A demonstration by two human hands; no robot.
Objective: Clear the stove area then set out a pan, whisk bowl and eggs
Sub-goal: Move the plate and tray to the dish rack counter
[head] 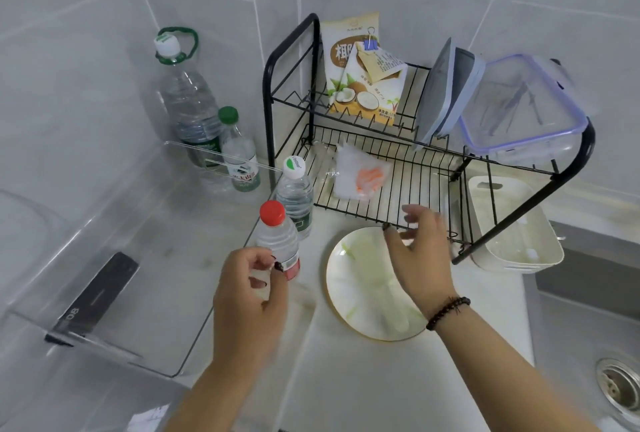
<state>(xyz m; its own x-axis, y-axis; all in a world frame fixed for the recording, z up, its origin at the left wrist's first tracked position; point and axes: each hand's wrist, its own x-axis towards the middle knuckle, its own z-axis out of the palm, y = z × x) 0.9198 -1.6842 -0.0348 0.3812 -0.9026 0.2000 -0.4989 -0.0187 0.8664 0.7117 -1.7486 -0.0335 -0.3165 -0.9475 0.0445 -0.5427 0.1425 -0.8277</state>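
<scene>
My left hand [251, 288] is wrapped around the lower part of a small red-capped water bottle [277, 237], upright at the counter's middle. My right hand [420, 251] hovers with fingers spread above a round cream plate [360, 300] that lies flat on the counter, just in front of the black wire dish rack [381, 168]; it holds nothing. A white-capped bottle [295, 196] stands right behind the red-capped one. No pan, bowl or eggs are in view.
A large bottle [187, 99] and a green-capped bottle [239, 151] stand behind a clear glass guard [194, 345] on the left. The rack holds a coconut powder bag [360, 78], lids and a clear container [523, 109]. A white tray [519, 231] and the sink drain [620, 386] are at right.
</scene>
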